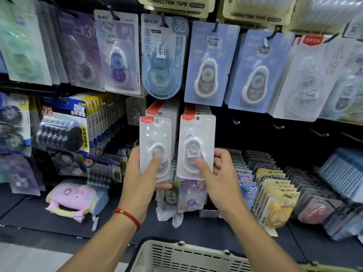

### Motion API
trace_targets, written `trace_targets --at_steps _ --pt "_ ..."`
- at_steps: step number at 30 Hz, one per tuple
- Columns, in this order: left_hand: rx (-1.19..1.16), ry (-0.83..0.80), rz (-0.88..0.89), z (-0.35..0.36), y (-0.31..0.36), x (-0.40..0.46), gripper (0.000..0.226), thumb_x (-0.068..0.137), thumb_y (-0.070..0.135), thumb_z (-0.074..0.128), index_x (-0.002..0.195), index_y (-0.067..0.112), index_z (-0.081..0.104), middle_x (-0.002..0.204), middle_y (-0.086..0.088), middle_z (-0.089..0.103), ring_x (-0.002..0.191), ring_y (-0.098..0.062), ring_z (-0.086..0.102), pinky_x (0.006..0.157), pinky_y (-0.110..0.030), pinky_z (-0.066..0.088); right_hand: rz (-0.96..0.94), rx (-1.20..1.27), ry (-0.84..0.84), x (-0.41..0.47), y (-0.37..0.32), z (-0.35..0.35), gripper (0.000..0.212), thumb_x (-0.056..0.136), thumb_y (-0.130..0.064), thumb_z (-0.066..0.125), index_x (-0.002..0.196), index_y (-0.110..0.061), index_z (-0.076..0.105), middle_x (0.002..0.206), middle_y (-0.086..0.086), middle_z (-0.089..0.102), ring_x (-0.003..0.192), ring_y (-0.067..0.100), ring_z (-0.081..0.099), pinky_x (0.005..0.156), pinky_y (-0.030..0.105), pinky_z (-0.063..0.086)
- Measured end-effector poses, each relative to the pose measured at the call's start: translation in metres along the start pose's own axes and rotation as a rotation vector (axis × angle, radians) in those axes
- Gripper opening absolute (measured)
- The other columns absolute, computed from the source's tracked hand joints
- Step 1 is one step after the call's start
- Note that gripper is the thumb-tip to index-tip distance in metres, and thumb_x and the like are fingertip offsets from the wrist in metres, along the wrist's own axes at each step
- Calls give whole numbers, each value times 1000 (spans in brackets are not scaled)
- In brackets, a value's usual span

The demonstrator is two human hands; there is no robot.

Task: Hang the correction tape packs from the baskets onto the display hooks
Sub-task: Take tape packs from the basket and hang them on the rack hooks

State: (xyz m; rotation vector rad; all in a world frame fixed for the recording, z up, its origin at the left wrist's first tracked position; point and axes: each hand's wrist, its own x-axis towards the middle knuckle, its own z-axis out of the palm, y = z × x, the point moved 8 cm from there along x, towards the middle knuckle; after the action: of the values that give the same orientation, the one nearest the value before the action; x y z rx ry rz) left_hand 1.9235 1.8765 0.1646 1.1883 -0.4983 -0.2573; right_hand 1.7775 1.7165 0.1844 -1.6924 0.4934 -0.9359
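Note:
My left hand [141, 173] grips a white correction tape pack [155, 138] with a red tab, thumb pressed on its blister. My right hand [218, 173] grips a second, matching white pack [196, 138], thumb beside its price sticker. Both packs are upright, side by side, in front of two rows of the same packs [163, 109] hanging on the dark display wall. Whether either pack's hole is on a hook is hidden. A beige basket [188, 256] sits below my forearms at the bottom edge.
Bare hooks [235, 121] stick out of the dark panel to the right. Blue and purple tape packs [208, 63] hang in the row above. Stacked packs [275, 195] fill trays on the shelf at the right. A pink pouch [72, 199] lies on the left.

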Motion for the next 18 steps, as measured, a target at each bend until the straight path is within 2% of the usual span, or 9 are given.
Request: trace_targets --at_steps 4,12,14,16,18 --pt "-20 -6 26 -3 5 0 23 94 30 65 112 44 67 114 9 73 97 -24 78 57 -41 65 36 56 40 4 2 -5 27 97 -32 75 116 -24 58 104 0 75 57 23 64 50 33 55" --pt "-51 -6 43 -2 9 -2 30 89 28 60 114 42 66 120 7 72 101 -27 76 60 -43 65 26 46 149 3 3 -8 25 97 -37 75 109 -23 57 95 0 75 46 23 61 48 33 51" --pt "-46 -5 44 -1 9 -2 29 90 27 60 114 41 66 120 7 72 101 -27 76 59 -43 65 34 50 156 3 5 -8 28 97 -39 74 110 -23 57 96 -1 76 48 24 66 49 33 53" --pt "-28 -4 45 -2 9 -2 27 92 26 60 114 40 66 114 10 72 95 -22 77 55 -40 64 84 65 119 5 11 -5 34 96 -42 74 116 -21 56 104 -3 75 59 24 75 55 31 58" --pt "19 11 48 -3 9 -3 23 94 25 61 112 39 65 107 11 72 87 -16 75 46 -35 59 200 28 66 8 25 -3 46 96 -45 73 128 -20 51 114 -4 71 79 20 80 74 37 64"
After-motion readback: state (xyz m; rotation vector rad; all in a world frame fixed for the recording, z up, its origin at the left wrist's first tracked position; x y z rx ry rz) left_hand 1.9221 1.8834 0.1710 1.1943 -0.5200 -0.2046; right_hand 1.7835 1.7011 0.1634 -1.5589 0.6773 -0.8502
